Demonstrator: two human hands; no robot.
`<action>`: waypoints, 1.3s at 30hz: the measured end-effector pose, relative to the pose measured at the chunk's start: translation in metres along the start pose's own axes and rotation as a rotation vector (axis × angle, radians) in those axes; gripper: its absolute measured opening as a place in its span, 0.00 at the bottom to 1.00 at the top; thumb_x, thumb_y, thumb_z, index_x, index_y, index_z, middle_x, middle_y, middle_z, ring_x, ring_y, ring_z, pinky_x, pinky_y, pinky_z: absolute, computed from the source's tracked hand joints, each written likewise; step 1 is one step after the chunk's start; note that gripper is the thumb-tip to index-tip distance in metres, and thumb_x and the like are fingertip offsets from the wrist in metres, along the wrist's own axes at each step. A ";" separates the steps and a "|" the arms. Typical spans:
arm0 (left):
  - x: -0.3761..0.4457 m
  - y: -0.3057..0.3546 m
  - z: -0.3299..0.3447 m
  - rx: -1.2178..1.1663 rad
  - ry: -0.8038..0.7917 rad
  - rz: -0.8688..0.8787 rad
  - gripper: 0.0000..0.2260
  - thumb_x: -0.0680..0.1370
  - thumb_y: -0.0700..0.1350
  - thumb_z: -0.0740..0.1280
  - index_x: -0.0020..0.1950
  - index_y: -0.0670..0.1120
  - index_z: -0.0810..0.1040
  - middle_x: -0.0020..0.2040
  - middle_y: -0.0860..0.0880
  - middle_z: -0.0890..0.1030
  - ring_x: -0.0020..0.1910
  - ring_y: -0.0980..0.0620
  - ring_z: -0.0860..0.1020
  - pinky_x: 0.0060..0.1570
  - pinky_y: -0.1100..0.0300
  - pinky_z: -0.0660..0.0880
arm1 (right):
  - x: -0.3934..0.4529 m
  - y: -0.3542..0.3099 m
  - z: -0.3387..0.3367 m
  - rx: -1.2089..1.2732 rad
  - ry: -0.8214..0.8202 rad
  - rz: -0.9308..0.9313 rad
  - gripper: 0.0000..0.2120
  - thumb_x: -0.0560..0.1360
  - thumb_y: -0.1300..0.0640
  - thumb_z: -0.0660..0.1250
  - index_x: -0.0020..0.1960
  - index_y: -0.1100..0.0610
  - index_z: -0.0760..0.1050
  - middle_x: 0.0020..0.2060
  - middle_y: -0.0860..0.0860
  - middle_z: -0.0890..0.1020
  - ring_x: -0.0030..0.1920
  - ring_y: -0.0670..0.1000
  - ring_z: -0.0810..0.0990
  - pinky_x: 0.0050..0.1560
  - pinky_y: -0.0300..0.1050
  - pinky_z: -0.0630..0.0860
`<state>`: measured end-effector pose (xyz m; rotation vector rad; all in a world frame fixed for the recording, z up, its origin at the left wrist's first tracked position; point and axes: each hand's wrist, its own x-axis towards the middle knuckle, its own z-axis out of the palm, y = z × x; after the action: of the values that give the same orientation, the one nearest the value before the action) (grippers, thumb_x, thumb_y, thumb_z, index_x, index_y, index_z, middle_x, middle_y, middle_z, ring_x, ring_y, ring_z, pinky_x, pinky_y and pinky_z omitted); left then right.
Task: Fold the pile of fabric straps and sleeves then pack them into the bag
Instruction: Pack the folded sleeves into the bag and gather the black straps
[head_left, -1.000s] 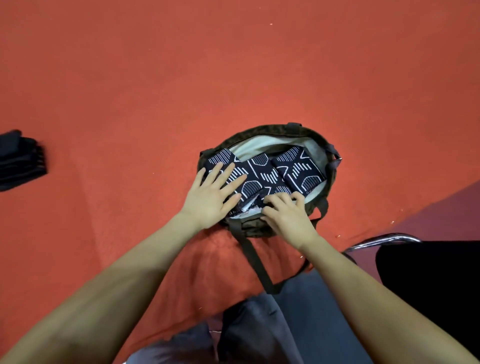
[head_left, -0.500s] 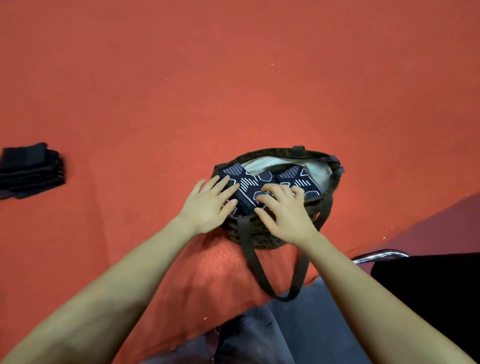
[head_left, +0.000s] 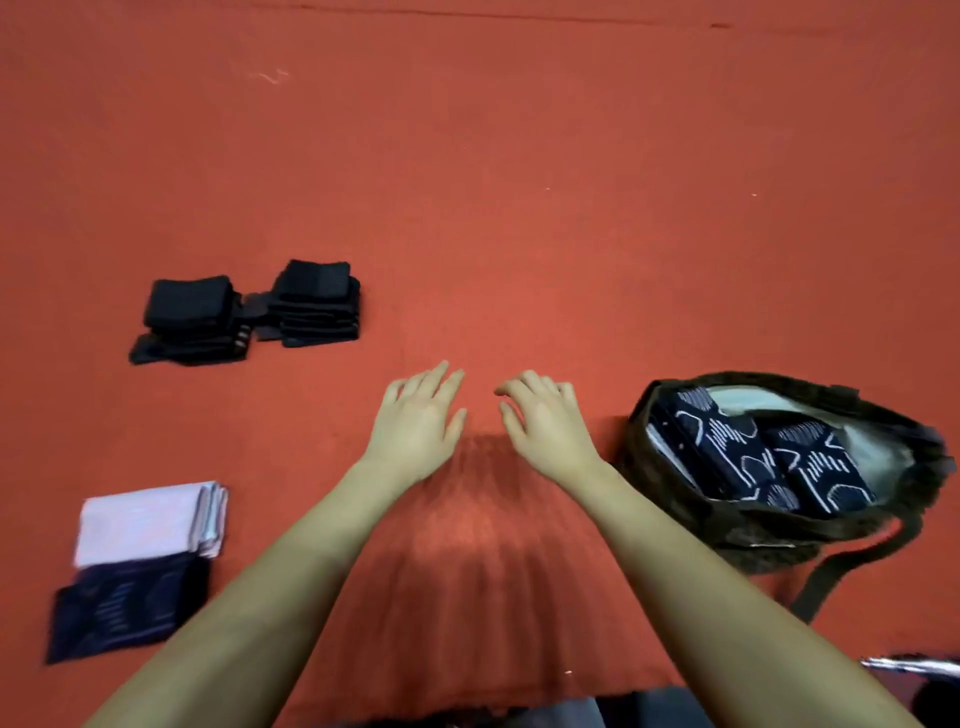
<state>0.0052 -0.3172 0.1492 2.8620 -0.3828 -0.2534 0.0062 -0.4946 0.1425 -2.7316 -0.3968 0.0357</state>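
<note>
Most of the view is taken up by a red counter (head_left: 519, 182), on which everything is laid. At the near right a dark bag (head_left: 675, 499) is seen lying open, and two folded dark pieces with white line patterns (head_left: 769, 457) are packed side by side inside it against a pale lining. Two bare forearms are stretched forward from the near edge toward the middle of the counter. At the far left two stacks of folded black fabric (head_left: 249, 312) are set just beside each other. At the near left a folded pale pink piece (head_left: 145, 522) is placed touching a folded dark patterned piece (head_left: 124, 608), which lies nearer and is blurred. The left hand (head_left: 415, 421) is held palm down over bare red surface with fingers straight and slightly spread, its grip slack and on nothing. The right hand (head_left: 545, 421) is held beside it, well apart from the bag, with fingers loosely bent downward and nothing gripped.
</note>
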 end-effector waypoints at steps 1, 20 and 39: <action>-0.006 -0.023 -0.002 -0.011 0.016 -0.019 0.23 0.79 0.51 0.57 0.72 0.44 0.69 0.71 0.43 0.69 0.68 0.43 0.70 0.65 0.49 0.63 | 0.012 -0.020 0.011 0.007 -0.014 -0.009 0.19 0.76 0.50 0.52 0.54 0.56 0.78 0.47 0.52 0.78 0.47 0.56 0.77 0.48 0.49 0.64; -0.158 -0.335 0.032 0.002 -0.177 -0.342 0.30 0.72 0.55 0.47 0.58 0.42 0.80 0.57 0.43 0.81 0.56 0.43 0.79 0.54 0.47 0.72 | 0.090 -0.290 0.225 -0.151 -0.591 -0.276 0.28 0.79 0.37 0.51 0.68 0.55 0.68 0.66 0.53 0.69 0.64 0.57 0.65 0.61 0.51 0.55; -0.139 -0.329 0.057 0.069 0.040 -0.117 0.25 0.73 0.61 0.55 0.50 0.42 0.81 0.38 0.45 0.78 0.33 0.44 0.77 0.38 0.50 0.72 | 0.071 -0.259 0.220 -0.130 -0.502 -0.217 0.24 0.77 0.39 0.60 0.64 0.56 0.68 0.60 0.53 0.77 0.62 0.57 0.70 0.63 0.52 0.47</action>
<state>-0.0608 0.0172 0.0279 2.9564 -0.2215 -0.2077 -0.0131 -0.1641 0.0363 -2.7643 -0.8566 0.6660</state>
